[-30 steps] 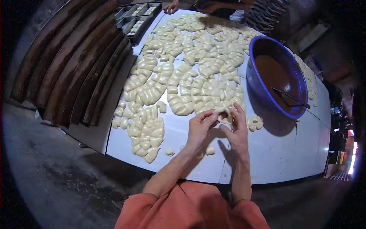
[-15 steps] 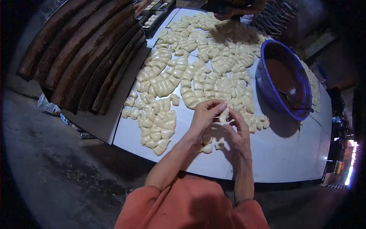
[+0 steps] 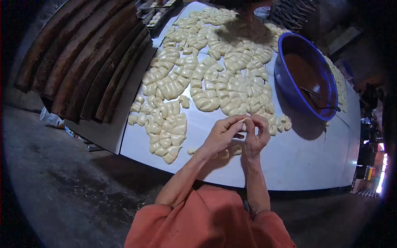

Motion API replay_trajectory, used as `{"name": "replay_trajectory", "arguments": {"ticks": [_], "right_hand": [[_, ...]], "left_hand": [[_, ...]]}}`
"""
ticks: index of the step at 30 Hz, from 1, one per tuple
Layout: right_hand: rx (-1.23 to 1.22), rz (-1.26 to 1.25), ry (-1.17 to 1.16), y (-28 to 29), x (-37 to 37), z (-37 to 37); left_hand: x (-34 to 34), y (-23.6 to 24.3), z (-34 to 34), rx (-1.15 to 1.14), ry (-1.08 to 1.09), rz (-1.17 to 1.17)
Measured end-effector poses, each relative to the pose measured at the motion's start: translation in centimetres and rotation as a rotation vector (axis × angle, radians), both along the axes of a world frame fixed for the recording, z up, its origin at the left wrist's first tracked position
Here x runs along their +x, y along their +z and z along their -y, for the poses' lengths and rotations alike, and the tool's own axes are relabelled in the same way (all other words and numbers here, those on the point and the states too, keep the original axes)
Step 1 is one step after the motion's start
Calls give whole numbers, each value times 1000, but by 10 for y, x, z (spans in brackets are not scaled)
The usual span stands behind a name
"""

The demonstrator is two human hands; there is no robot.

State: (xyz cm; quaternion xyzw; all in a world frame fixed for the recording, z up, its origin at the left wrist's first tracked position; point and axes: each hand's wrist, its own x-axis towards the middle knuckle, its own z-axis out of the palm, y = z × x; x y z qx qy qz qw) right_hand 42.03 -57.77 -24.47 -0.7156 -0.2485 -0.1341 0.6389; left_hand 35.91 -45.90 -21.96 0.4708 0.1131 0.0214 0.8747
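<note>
Near the front of the table, my left hand [image 3: 222, 135] and my right hand [image 3: 257, 137] meet fingertip to fingertip. Both pinch one small piece of pale dough [image 3: 244, 125], mostly hidden by the fingers. Below the hands, a few loose dough pieces [image 3: 236, 149] lie on the white tabletop [image 3: 297, 161], partly covered by my left hand and wrist. Just beyond my fingers spreads a large batch of glossy cut dough pieces [image 3: 240, 91], packed close together. To the right stands a blue basin [image 3: 278, 70] holding a brown paste [image 3: 304, 72], with a thin-handled utensil [image 3: 320, 99] resting in it.
Long, dark, curved trays [image 3: 78, 53] are stacked at the left edge. At the far left corner are dark trays with round pale pieces [image 3: 155, 18]. A dark woven-looking stack [image 3: 292, 14] stands at the back. More dough [image 3: 337, 82] lies beyond the basin.
My right hand has turned and closed in toward the left, its fingers now bunched over the dough piece. The dough shows less than before. The whole view has shifted slightly.
</note>
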Motion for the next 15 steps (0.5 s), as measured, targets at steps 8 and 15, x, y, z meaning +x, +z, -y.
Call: {"name": "replay_trajectory", "arguments": {"ticks": [8, 15], "right_hand": [[-273, -141, 176, 33, -7, 24], [-582, -536, 435, 30, -6, 59]], "left_hand": [[-9, -17, 4, 47, 58, -67], [-42, 4, -6, 1009, -7, -228]]}}
